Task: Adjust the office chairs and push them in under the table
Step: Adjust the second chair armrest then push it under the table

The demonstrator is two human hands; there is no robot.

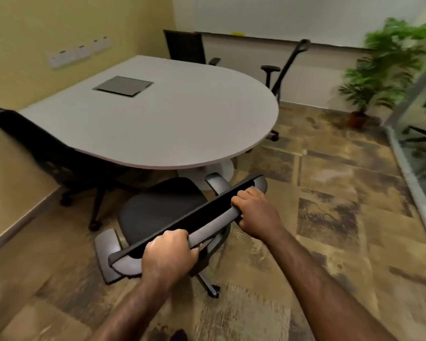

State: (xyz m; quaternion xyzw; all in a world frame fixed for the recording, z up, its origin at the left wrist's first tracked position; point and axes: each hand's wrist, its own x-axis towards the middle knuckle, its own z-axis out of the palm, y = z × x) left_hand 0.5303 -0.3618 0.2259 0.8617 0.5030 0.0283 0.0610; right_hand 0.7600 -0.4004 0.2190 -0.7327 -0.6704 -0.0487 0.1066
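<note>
The near chair has a black seat and grey armrests. The surface is pale grey, with a darker grey square panel. Mottled brown-and-tan floor, yellow wall, green plant.

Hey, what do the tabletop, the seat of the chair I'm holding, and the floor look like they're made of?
Tabletop: probably laminate, matte pale grey, smooth with a thin even edge. Seat: likely black woven fabric over padding, dull and softly rounded. Floor: seems carpet tile, mottled brown and tan squares without shine. Blur leaves all three uncertain.
</note>
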